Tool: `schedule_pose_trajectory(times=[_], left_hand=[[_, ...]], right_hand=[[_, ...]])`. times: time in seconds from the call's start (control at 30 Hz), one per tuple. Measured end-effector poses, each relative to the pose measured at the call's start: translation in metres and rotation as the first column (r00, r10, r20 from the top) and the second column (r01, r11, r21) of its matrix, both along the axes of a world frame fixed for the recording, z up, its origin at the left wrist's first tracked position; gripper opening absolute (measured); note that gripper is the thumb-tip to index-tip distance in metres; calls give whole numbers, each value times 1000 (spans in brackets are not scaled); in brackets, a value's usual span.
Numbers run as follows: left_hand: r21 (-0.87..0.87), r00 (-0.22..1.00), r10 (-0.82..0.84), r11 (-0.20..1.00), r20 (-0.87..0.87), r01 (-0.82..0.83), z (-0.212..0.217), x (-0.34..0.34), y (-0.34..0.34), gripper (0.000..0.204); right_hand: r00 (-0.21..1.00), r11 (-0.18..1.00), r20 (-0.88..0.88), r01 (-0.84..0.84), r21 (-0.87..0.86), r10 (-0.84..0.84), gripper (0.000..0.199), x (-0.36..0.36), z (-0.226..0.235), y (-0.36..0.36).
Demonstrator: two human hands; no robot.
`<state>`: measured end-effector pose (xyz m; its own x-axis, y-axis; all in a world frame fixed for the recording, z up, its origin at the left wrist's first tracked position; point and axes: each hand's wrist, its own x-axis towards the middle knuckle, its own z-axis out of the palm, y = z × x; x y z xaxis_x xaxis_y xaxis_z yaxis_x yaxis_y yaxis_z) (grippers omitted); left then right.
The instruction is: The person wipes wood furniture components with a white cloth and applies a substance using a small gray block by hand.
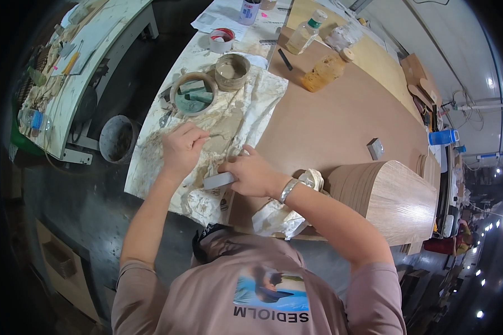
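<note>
Over the stained white sheet [265, 86], left hand [181, 148]: fingers curled together, can't tell on what; right hand [252, 173]: fingers clamped on grey block [218, 181] near sheet's near end. Loose folds [203, 206] bunching up could snag or tip the block.

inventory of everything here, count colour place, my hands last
worktable: 1, brown, centre
sheet: 1, stained white, table's left
bowl: 1, tan, on sheet
blocks: 2+, green, in bowl
pot: 1, tan, beside bowl
tape roll: 1, white, near pot
bottles: 3, purple, clear, amber, far side
wood panels: one stack, brown, right
loose block: 1, grey, table's right
bucket: 1, grey, floor left
bench: 1, pale, upper left
held block: 1, grey, in right hand
left hand: 1, bare, over sheet
right hand: 1, bare, centre
</note>
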<state>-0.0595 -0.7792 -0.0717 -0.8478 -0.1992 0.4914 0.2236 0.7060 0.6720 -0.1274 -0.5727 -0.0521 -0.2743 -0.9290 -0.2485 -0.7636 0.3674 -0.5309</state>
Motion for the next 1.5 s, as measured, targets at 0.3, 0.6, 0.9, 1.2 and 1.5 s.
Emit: schedule_pose_trajectory(times=[0.3, 0.6, 0.9, 1.2, 1.5], left_hand=[[-175, 987, 16, 984, -162, -45, -39, 29, 5, 16], [-253, 983, -90, 966, -157, 47, -38, 47, 10, 21], [423, 944, 268, 845, 194, -327, -80, 49, -4, 19], [140, 976, 179, 971, 124, -196, 10, 53, 15, 34], [-127, 963, -191, 968, 187, 217, 54, 42, 61, 47]], right_hand=[[988, 997, 137, 73, -6, -72, 31, 0, -3, 29], [981, 995, 168, 95, 26, -98, 27, 3, -1, 36], [973, 995, 208, 99, -7, -96, 34, 6, 2, 40], [788, 845, 463, 516, -141, -405, 33, 2, 9, 40], [883, 899, 226, 435, -61, -412, 29, 7, 41, 32]])
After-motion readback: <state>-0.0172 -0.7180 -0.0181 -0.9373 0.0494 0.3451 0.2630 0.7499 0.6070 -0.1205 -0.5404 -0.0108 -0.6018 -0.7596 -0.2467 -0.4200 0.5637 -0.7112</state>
